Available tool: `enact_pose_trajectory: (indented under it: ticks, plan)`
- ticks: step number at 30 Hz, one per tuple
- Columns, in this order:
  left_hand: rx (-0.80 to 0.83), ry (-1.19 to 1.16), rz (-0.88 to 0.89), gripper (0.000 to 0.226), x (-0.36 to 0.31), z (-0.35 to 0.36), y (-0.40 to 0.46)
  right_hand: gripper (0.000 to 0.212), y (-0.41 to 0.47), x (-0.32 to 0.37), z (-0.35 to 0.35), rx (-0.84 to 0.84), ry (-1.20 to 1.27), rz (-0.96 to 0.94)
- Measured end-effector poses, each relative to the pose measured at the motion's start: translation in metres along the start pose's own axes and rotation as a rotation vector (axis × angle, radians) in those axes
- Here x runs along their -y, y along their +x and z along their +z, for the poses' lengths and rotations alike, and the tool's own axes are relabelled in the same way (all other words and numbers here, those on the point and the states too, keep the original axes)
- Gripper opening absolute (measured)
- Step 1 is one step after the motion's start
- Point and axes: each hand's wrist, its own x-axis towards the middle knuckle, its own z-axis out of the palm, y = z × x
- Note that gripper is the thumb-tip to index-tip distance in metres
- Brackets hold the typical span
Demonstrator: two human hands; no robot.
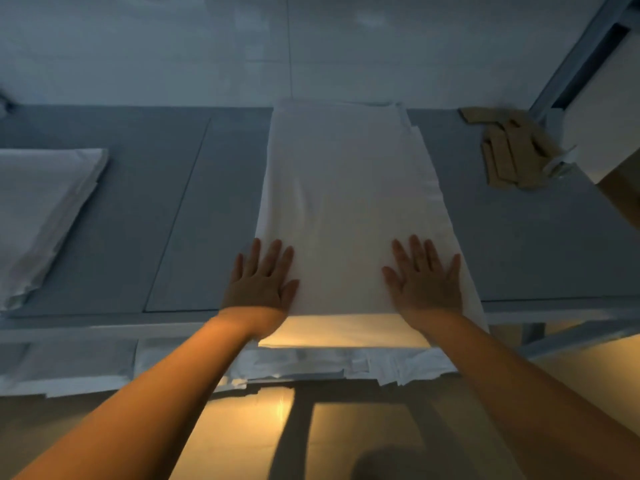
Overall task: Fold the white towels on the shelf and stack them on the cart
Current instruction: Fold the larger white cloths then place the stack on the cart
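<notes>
Grey shelf (166,209) – towel (349,188) flat, tiled wall behind.

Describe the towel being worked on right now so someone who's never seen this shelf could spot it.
On the grey shelf, look at the middle: a long white towel runs from the wall to the front edge, its near end hanging over. Unlike the white stack at the left, it has the left hand and the right hand pressed flat on it.
</notes>
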Motion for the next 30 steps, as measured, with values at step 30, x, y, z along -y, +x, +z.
enact_pose_trajectory:
  ticks: [30]
  plan:
    - [-0.338,-0.238,0.041,0.032,-0.074,-0.075,-0.199,0.032,-0.175,-0.078,-0.054,-0.613,0.263,-0.364]
